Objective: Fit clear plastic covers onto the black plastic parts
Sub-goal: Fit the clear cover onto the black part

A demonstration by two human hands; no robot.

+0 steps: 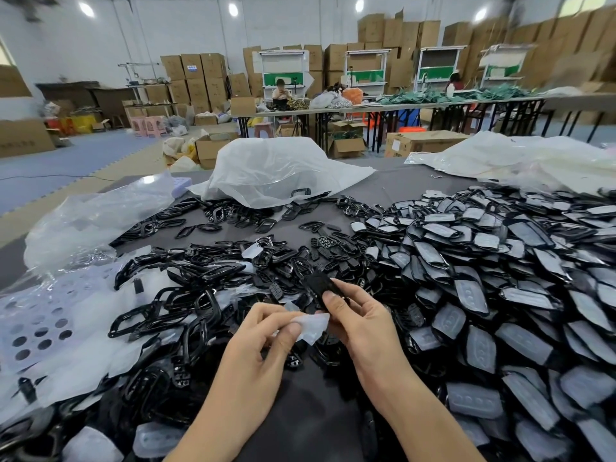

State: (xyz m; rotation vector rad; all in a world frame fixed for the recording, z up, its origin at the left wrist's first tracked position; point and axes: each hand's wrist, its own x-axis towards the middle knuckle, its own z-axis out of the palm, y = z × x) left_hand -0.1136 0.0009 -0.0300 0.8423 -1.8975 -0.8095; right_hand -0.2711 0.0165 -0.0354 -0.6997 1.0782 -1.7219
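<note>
Held: one clear cover (314, 325), one black part (320, 284) | left hand (263, 331) pinches cover's left edge, thumb against fingers | right hand (361, 323) pinches part's lower end, just above cover | heaps on table (300, 405): too many to count.

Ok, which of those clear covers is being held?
The clear cover pinched in the left hand, beside the black part in the right hand; the rest lie untouched.

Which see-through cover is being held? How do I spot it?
On the grey table, find the two hands low in the middle. The left hand pinches the clear cover. It alone is off the piles, beside the black part the right hand holds.
</note>
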